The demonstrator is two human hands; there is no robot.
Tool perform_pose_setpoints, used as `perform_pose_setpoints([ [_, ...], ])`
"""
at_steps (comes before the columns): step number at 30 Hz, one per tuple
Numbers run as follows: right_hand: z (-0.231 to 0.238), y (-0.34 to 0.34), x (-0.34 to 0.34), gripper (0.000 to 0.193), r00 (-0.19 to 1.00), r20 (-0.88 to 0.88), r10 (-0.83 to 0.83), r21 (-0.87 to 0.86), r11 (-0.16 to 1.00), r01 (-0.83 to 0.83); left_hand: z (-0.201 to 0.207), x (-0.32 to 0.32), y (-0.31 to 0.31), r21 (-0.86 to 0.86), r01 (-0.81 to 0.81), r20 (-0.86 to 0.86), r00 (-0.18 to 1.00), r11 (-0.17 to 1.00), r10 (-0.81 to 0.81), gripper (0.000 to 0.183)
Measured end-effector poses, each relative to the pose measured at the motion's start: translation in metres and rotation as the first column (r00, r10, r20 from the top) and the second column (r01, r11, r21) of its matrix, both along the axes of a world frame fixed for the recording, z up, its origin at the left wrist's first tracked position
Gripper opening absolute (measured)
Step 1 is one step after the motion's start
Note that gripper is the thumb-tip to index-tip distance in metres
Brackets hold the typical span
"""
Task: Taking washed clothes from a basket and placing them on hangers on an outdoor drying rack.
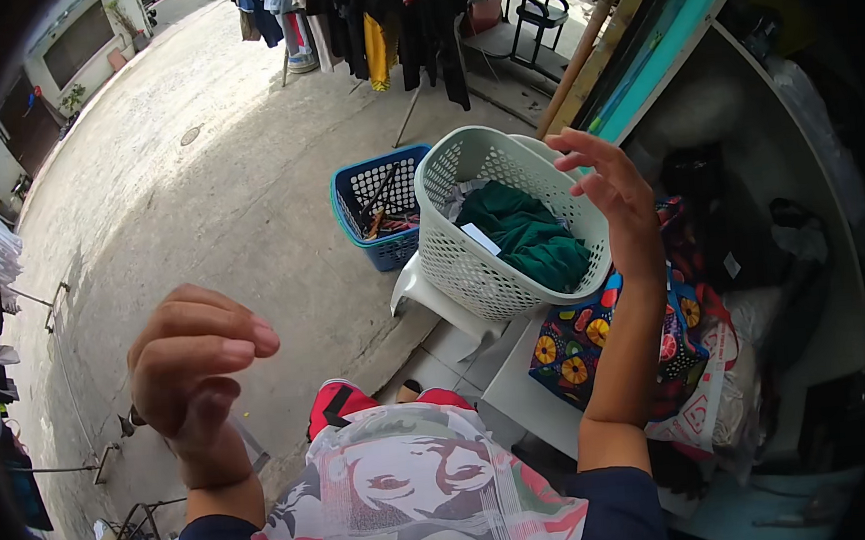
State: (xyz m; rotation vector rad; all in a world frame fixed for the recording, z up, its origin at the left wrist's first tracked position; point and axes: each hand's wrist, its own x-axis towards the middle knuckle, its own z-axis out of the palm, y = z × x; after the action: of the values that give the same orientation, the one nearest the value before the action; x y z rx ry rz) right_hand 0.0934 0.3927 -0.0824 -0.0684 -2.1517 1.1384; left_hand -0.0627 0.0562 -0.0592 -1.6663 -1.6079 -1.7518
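Left hand [190,359], near left: nothing grasped, fingers half-curled. Right hand [615,189], at right: nothing grasped, fingers loosely bent, beside the pale-green perforated plastic basket [452,257]. Crumpled dark-green fabric [518,229] lies inside it.

The large basket [466,286] is of pale plastic, matt and perforated. Inside it, toward its lower right rim, lies green cloth [530,235], matt and wrinkled; near its left wall, the white tag [480,239] looks like smooth paper. The white stool [432,295] below is smooth, slightly glossy plastic. The blue basket [391,257] is also plastic, on rough concrete [249,223]. The patterned bag [571,356] seems shiny coated cloth, but shade makes this uncertain.
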Motion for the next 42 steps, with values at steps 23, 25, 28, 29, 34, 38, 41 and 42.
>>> perform_pose_setpoints([
  [23,-0.151,0.191,-0.061,0.013,0.622,0.242,-0.744,-0.587,0.398,0.705,-0.197,-0.248,0.405,-0.355,0.928,0.868,0.372,0.112,-0.329,0.025],
  [25,-0.121,0.188,-0.089,0.012,0.615,0.107,-0.781,-0.678,0.396,0.62,-0.211,-0.229,0.438,-0.427,0.903,0.841,0.377,-0.05,-0.389,0.031],
  [28,-0.091,0.188,-0.122,0.011,0.623,-0.024,-0.782,-0.691,0.463,0.555,-0.226,-0.191,0.472,-0.488,0.87,0.811,0.425,-0.065,-0.402,0.044],
  [29,-0.086,0.191,-0.13,0.011,0.62,-0.022,-0.784,-0.689,0.461,0.559,-0.231,-0.179,0.481,-0.412,0.907,0.851,0.348,-0.089,-0.393,0.044],
  [34,-0.072,0.209,-0.118,0.016,0.42,-0.054,-0.906,-0.47,0.394,0.79,-0.241,-0.189,0.517,-0.341,0.916,0.749,0.4,0.21,-0.529,0.039],
  [38,-0.074,0.215,-0.071,0.019,0.269,0.029,-0.963,-0.443,0.229,0.867,-0.224,-0.214,0.536,-0.483,0.806,0.709,0.59,0.342,-0.387,0.038],
  [41,-0.076,0.219,-0.031,0.015,0.327,-0.153,-0.933,-0.634,0.346,0.691,-0.202,-0.224,0.538,-0.242,0.9,0.871,0.366,0.364,-0.326,0.037],
  [42,-0.076,0.219,-0.015,0.016,0.382,-0.241,-0.892,-0.661,0.44,0.608,-0.195,-0.226,0.537,-0.185,0.896,0.885,0.33,0.402,-0.328,0.032],
])
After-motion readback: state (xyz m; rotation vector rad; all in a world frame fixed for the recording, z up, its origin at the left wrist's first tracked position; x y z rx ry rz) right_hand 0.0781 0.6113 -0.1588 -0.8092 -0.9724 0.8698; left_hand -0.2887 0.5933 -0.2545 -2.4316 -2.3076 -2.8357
